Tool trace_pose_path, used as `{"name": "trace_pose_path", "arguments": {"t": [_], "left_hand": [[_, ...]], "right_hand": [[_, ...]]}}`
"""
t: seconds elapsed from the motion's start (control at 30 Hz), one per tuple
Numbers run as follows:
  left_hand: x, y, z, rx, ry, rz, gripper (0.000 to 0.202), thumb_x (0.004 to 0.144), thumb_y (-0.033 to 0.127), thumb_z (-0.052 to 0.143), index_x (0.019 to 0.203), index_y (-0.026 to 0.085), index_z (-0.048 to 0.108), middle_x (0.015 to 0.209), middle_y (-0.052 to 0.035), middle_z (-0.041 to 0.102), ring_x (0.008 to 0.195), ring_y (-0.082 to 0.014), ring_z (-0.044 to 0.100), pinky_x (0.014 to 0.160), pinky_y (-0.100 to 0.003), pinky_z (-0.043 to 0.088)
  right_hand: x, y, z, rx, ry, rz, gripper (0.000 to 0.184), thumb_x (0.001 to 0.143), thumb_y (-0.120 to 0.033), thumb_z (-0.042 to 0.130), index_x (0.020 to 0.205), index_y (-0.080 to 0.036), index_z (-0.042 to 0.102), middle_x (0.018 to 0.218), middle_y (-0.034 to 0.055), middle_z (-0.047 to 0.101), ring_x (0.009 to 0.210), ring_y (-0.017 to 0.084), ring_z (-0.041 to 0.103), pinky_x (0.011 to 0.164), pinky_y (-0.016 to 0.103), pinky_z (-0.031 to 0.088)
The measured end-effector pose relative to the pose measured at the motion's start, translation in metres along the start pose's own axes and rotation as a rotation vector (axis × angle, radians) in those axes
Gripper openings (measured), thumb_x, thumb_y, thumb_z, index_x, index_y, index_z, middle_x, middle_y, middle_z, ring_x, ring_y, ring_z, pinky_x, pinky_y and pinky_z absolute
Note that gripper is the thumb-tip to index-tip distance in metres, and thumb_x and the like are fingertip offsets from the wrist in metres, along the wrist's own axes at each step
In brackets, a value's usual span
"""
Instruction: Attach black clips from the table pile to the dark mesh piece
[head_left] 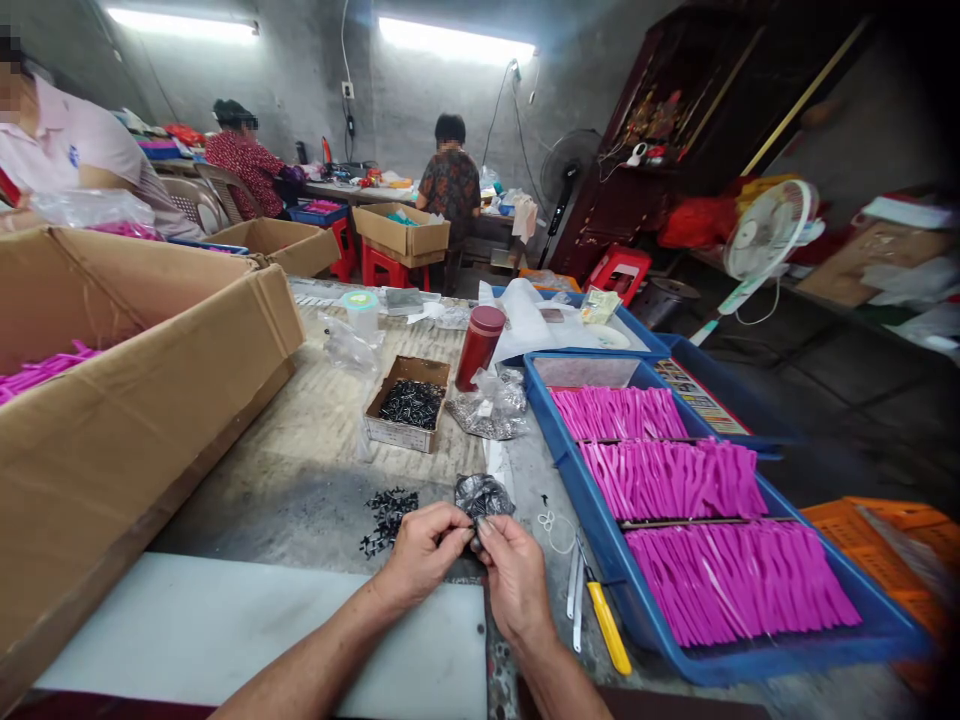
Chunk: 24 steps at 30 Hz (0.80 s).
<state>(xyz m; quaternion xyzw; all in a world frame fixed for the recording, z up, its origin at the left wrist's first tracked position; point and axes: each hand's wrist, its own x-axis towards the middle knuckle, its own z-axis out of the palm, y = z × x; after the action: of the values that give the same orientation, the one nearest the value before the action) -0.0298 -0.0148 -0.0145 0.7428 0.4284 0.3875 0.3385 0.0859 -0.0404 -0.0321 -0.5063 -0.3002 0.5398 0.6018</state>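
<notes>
My left hand (421, 552) and my right hand (514, 578) meet at the table's near edge, fingers pinched together on a small clear plastic bag (484, 497) of tiny black parts. A loose heap of the same black parts (387, 518) lies just left of my left hand. To the right of my right hand lie a yellow-handled tool (607, 625), metal tweezers (574, 590) and a few small white rings (550, 522).
A blue tray (592, 520) holds three rows of pink strips on the right. A small cardboard box of black parts (409, 403), a red cup (480, 347) and a big carton (135, 430) with pink strips stand on the table. Three people sit beyond.
</notes>
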Motion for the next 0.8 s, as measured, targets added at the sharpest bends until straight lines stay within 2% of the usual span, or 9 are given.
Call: {"name": "trace_pose_path", "arguments": {"t": [0.43, 0.8], "left_hand": [[0.001, 0.001, -0.002, 0.000, -0.018, -0.032, 0.017, 0.071, 0.015, 0.045, 0.058, 0.014, 0.056, 0.055, 0.0006, 0.053, 0.054, -0.0096, 0.048, 0.054, -0.018, 0.037], [0.003, 0.002, -0.002, -0.073, 0.013, -0.081, 0.016, 0.068, 0.018, 0.048, 0.056, 0.014, 0.058, 0.053, 0.0010, 0.052, 0.052, -0.0094, 0.046, 0.052, -0.018, 0.036]], "right_hand": [[-0.001, -0.009, 0.004, -0.194, 0.029, -0.033, 0.018, 0.062, -0.028, 0.056, 0.052, -0.014, 0.051, 0.047, -0.0057, 0.042, 0.046, 0.008, 0.033, 0.045, 0.019, 0.028], [-0.001, -0.012, 0.009, -0.244, 0.026, -0.035, 0.017, 0.061, -0.030, 0.056, 0.055, -0.014, 0.055, 0.047, -0.0051, 0.044, 0.046, 0.008, 0.035, 0.044, 0.020, 0.030]]}}
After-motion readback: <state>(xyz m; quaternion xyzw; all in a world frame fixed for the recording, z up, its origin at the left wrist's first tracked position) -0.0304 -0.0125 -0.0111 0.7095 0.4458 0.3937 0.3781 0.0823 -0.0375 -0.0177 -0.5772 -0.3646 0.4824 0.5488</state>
